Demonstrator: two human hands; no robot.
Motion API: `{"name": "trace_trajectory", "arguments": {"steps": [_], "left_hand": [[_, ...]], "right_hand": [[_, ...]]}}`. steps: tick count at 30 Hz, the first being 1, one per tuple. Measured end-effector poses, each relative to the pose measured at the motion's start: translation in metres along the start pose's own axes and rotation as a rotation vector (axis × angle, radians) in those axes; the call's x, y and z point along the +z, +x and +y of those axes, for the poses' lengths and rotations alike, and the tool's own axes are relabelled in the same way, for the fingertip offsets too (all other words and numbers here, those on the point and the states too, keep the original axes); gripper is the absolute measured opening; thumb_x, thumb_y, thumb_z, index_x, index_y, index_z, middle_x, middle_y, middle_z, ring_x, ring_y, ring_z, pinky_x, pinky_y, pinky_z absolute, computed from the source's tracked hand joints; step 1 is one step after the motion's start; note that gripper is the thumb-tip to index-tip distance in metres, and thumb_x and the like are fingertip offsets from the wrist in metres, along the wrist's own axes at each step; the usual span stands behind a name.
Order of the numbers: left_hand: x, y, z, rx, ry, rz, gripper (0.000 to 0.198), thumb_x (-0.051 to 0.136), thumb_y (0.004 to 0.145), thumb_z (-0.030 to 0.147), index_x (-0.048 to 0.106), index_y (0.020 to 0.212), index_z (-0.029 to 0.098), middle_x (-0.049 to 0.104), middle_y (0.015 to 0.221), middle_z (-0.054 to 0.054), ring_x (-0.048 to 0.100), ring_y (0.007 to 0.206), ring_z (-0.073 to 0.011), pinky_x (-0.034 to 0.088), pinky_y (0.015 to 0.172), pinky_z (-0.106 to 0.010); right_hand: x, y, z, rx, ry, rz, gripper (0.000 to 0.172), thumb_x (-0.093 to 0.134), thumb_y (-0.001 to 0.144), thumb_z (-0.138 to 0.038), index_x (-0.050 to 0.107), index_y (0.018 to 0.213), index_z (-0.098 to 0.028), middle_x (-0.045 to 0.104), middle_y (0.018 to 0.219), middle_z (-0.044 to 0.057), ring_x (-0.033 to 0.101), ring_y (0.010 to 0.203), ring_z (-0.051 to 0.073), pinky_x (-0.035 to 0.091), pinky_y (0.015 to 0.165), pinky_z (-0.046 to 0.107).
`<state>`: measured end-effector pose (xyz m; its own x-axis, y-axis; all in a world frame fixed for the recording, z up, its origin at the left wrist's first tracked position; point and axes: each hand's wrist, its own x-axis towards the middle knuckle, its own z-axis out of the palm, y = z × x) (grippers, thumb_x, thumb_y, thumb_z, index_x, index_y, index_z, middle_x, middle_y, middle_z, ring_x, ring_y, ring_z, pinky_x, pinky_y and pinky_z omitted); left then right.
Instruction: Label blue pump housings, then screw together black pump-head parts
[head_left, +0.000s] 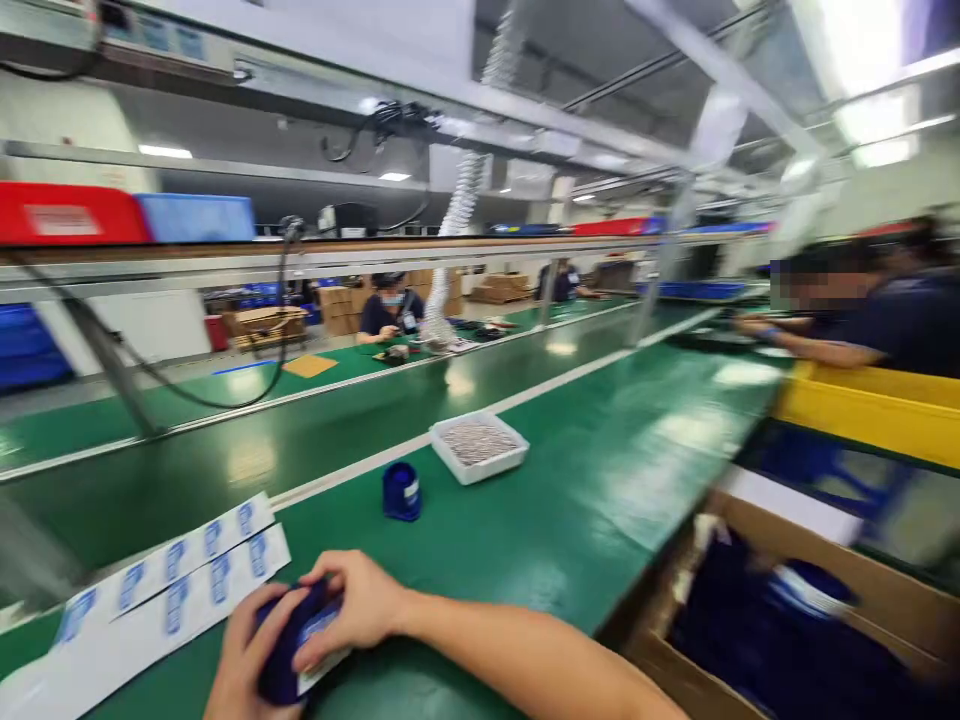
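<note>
Between my two hands is a dark blue moulded part [281,655] with a blue-and-white label on its face. My left hand [240,655] grips its left side with curled fingers. My right hand [360,600] wraps over the top and right, its thumb pressed on the label. A similar dark blue part [401,490], hollow at the top and bearing a small white label, stands on the green bench beyond my hands. Sheets of white label backing [199,590] with blue printed labels lie to the left of my hands.
A shallow white tray [480,450] of thin rod-like pieces sits farther along the bench. At lower right, a cardboard box [885,600] holds dark blue parts. Behind it are a yellow bin [870,410] and a co-worker [892,310]. A shelf rail [420,255] crosses above the bench.
</note>
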<state>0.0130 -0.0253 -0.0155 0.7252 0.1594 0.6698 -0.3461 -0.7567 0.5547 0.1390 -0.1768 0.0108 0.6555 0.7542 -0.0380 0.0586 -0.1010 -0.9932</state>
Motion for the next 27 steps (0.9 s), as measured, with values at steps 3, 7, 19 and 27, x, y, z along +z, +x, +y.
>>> {"name": "trace_trajectory", "arguments": {"steps": [3, 7, 19, 27], "left_hand": [[-0.013, -0.005, -0.005, 0.029, 0.054, -0.021, 0.049, 0.084, 0.085, 0.033, 0.074, 0.133, 0.033, 0.065, 0.134, -0.011, 0.07, 0.122, -0.0353, 0.064, 0.101, -0.052], [-0.01, -0.001, 0.003, 0.027, 0.056, -0.063, 0.052, 0.08, 0.086, 0.024, 0.072, 0.137, 0.03, 0.062, 0.136, -0.014, 0.069, 0.125, -0.0332, 0.063, 0.105, -0.05], [-0.019, 0.0, 0.009, 0.017, 0.111, -0.066, 0.063, 0.075, 0.085, 0.016, 0.063, 0.144, 0.032, 0.057, 0.136, -0.012, 0.066, 0.127, -0.0334, 0.06, 0.108, -0.053], [-0.021, -0.005, -0.001, -0.093, 0.022, -0.085, 0.065, 0.081, 0.077, 0.015, 0.065, 0.138, 0.031, 0.057, 0.14, -0.012, 0.062, 0.133, -0.0364, 0.055, 0.114, -0.058]], "right_hand": [[-0.004, 0.004, 0.004, 0.024, 0.102, -0.081, 0.096, 0.107, 0.021, -0.054, 0.067, 0.1, -0.02, 0.073, 0.075, -0.006, 0.073, 0.077, 0.022, 0.057, 0.081, 0.038], [-0.008, 0.002, 0.006, 0.028, 0.143, -0.149, 0.09, 0.102, 0.038, -0.067, 0.063, 0.102, -0.019, 0.074, 0.074, -0.004, 0.074, 0.069, 0.02, 0.058, 0.075, 0.036], [0.008, -0.006, -0.003, -0.128, 0.093, -0.063, 0.06, 0.092, 0.068, -0.034, 0.07, 0.121, -0.019, 0.078, 0.095, 0.003, 0.075, 0.092, 0.026, 0.056, 0.085, 0.039], [0.009, -0.022, -0.011, -0.147, -0.203, -0.053, 0.106, 0.1, 0.054, -0.031, 0.053, 0.148, -0.022, 0.069, 0.135, 0.013, 0.064, 0.127, 0.036, 0.049, 0.111, 0.052]]}}
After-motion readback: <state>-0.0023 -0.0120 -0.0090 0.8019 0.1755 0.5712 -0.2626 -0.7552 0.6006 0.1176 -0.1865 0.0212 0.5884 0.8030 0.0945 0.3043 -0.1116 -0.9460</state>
